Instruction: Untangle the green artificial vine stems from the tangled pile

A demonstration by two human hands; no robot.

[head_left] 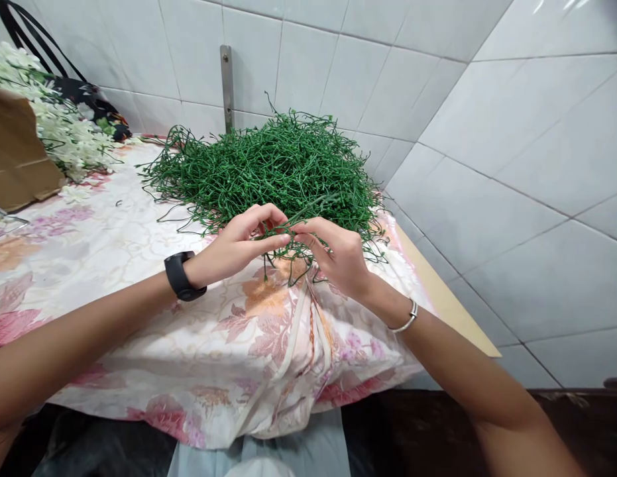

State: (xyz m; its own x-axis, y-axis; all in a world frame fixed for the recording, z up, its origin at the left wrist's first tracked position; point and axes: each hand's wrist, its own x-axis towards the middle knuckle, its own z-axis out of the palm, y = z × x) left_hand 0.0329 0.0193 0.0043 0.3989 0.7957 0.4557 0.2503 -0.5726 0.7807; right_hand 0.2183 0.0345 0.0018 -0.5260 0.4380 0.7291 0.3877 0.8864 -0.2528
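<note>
A large tangled heap of thin green plastic stems (268,162) lies on the table in front of me. At its near edge my left hand (246,237), with a black band at the wrist, has its fingers closed around a few green stems. My right hand (333,252), wearing a bracelet, pinches the same stems (301,222) close to the left fingertips. The two hands nearly touch. Exactly how many stems they hold is hidden by the fingers and the green heap behind.
A floral cloth (109,225) covers the table and gathers in folds at the front. White artificial flowers (59,119) and a brown cardboard piece (17,152) are at the left. A metal strip (226,86) stands against the tiled wall (308,59). The bare board edge (442,291) shows at right.
</note>
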